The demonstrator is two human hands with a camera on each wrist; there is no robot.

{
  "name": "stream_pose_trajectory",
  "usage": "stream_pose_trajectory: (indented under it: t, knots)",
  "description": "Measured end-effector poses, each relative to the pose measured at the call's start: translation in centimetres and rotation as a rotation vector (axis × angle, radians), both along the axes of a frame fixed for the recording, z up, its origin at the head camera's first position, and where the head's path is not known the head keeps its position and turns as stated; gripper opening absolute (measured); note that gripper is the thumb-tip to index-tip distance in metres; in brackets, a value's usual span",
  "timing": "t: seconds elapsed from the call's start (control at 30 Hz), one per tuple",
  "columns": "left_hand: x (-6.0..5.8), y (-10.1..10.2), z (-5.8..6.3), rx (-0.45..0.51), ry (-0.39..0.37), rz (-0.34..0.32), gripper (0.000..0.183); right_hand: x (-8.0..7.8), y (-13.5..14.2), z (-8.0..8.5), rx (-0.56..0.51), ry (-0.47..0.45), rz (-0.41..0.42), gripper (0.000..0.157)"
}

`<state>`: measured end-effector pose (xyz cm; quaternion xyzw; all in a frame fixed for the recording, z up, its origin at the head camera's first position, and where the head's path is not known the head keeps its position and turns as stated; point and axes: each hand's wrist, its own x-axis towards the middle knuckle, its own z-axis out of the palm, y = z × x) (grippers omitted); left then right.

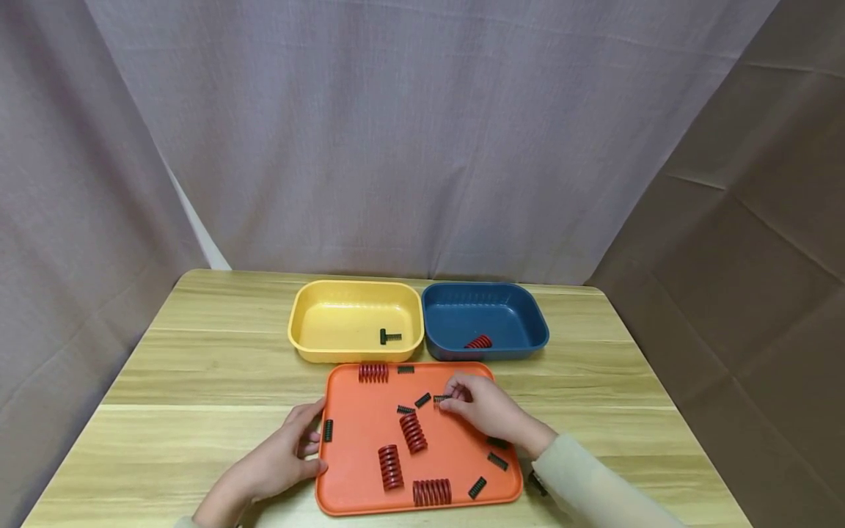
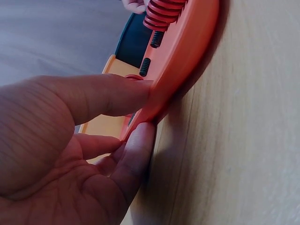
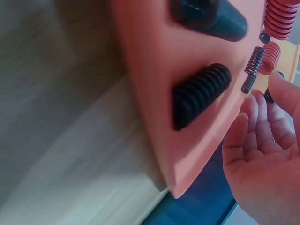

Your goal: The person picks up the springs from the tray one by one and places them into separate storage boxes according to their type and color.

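Note:
My right hand (image 1: 485, 407) pinches a small black spring (image 1: 439, 399) between thumb and fingertips, over the upper right of an orange tray (image 1: 356, 440). With curled thumb and fingers, my left hand (image 1: 280, 455) holds the tray's left rim; the left wrist view shows its thumb (image 2: 117, 96) against the rim. Several large red springs (image 1: 391, 467) and several small black springs (image 1: 497, 461) lie scattered on the tray. In the right wrist view a black spring (image 3: 201, 93) lies close to the camera, while the pinched one is mostly hidden by the fingers.
Behind the tray stand a yellow bin (image 1: 330, 323) with a black T-shaped piece (image 1: 389, 337) and a blue bin (image 1: 485, 315) with a red spring (image 1: 478, 342). A dark object (image 1: 538, 482) sits by the right sleeve. Grey curtains (image 1: 409, 147) surround the wooden table (image 1: 198, 352).

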<state>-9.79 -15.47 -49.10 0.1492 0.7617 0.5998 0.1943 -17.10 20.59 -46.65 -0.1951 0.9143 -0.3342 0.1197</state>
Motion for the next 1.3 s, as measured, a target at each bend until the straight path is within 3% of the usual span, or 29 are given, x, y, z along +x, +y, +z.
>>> stream_pose_trajectory:
  t: [0.33, 0.73, 1.0, 1.3]
  knots:
    - [0.0, -0.1, 0.0, -0.038, 0.013, 0.000, 0.097, -1.1, -2.1, 1.5, -0.062, 0.079, -0.052, 0.013]
    - [0.1, -0.2, -0.1, -0.036, 0.020, 0.008, 0.097, -3.1, -5.8, 2.9, -0.198, 0.167, -0.196, 0.012]
    - [0.1, -0.1, -0.3, -0.018, 0.019, -0.005, 0.096, -4.7, -8.5, 2.9, -0.093, 0.275, -0.248, 0.014]
    - [0.1, 0.0, -0.1, -0.021, 0.020, -0.007, 0.096, -5.9, -9.2, 2.0, -0.017, 0.280, -0.247, 0.015]
